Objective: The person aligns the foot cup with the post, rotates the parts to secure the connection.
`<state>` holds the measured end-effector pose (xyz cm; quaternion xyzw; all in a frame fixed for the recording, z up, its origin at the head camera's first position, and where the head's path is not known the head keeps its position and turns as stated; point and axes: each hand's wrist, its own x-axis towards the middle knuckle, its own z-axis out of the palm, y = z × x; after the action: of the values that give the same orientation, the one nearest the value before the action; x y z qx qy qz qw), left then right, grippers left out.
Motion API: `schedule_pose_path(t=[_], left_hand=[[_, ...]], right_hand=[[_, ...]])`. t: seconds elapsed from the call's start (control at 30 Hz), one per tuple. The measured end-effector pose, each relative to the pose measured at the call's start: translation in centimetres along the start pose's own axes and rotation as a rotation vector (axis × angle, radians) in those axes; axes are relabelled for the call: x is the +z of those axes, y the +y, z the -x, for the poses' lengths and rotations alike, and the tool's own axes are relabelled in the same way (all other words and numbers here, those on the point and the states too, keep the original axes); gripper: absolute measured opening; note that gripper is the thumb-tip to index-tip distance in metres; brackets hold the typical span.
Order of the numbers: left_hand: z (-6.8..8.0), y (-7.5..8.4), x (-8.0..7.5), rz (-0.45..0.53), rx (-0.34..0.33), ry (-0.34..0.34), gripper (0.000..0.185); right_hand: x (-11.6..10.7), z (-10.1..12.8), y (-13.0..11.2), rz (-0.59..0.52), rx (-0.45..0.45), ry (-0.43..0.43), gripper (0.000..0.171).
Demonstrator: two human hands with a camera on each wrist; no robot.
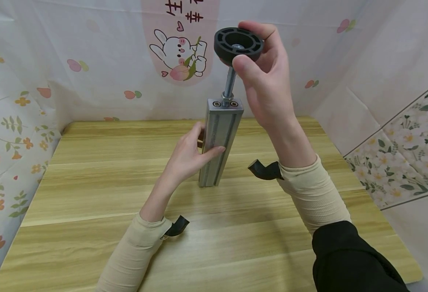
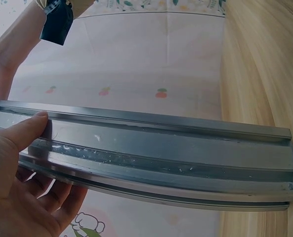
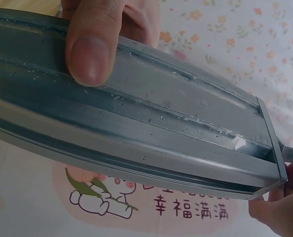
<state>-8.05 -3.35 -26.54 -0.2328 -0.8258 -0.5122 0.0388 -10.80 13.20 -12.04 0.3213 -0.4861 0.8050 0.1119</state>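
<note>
A silver aluminium profile bar (image 1: 224, 127) stands upright on the table, its lower end at the wood in the left wrist view. My left hand (image 1: 188, 156) grips the bar around its middle, thumb across the grooved face. From the end plate (image 1: 221, 108) on top, held by two screws, rises a threaded rod (image 1: 230, 83) with a nut near its base. The rod carries a round black levelling foot (image 1: 222, 50) at its upper end. My right hand (image 1: 270, 75) pinches the foot by its rim, thumb in front and fingers behind.
The wood-grain table (image 1: 108, 194) runs beneath both forearms. A printed cloth (image 1: 100, 61) with a rabbit drawing hangs close behind the bar. More patterned cloth covers the left and right sides. Black curved pieces (image 1: 265, 170) stick out from both wrist wraps.
</note>
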Motion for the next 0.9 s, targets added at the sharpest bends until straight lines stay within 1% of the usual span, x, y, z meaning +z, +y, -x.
schedule_pose_path(t=[0.1, 0.13, 0.2, 0.27, 0.37, 0.4, 0.47, 0.5, 0.63, 0.73, 0.8, 0.9], left_hand=[[0.0, 0.01, -0.03, -0.003, 0.002, 0.0, 0.049], [0.0, 0.02, -0.04, -0.003, 0.001, 0.0, 0.049], [-0.03, 0.05, -0.06, -0.002, 0.0, -0.001, 0.05], [-0.06, 0.04, -0.08, -0.001, -0.005, -0.002, 0.05], [-0.09, 0.04, -0.09, 0.002, -0.012, -0.004, 0.051], [-0.09, 0.05, -0.08, 0.003, -0.014, -0.005, 0.051], [-0.09, 0.05, -0.07, 0.004, -0.017, -0.006, 0.05], [-0.1, 0.04, -0.06, 0.005, -0.017, -0.007, 0.05], [-0.09, -0.01, -0.03, 0.006, -0.018, -0.007, 0.049], [-0.1, -0.03, -0.02, 0.001, -0.02, -0.005, 0.049], [-0.11, -0.05, -0.02, -0.002, -0.023, -0.003, 0.049], [-0.13, -0.08, -0.01, -0.01, -0.023, -0.001, 0.05]], right_hand=[[-0.07, 0.03, 0.05, 0.018, -0.005, -0.004, 0.102], [-0.11, 0.05, 0.06, 0.014, -0.002, -0.015, 0.104], [-0.22, 0.1, 0.05, -0.001, 0.021, -0.046, 0.104], [-0.34, 0.13, 0.1, -0.015, 0.043, -0.09, 0.098], [-0.4, 0.12, 0.16, -0.038, 0.064, -0.136, 0.081], [-0.39, 0.12, 0.2, -0.045, 0.061, -0.141, 0.076], [-0.37, 0.11, 0.21, -0.054, 0.059, -0.127, 0.074], [-0.35, 0.1, 0.22, -0.055, 0.054, -0.114, 0.075], [-0.17, 0.02, 0.25, -0.055, 0.037, -0.032, 0.095], [0.01, -0.04, 0.32, -0.04, 0.024, 0.014, 0.104], [0.14, -0.02, 0.36, -0.032, 0.021, 0.024, 0.106], [0.22, 0.05, 0.41, -0.037, 0.021, 0.004, 0.109]])
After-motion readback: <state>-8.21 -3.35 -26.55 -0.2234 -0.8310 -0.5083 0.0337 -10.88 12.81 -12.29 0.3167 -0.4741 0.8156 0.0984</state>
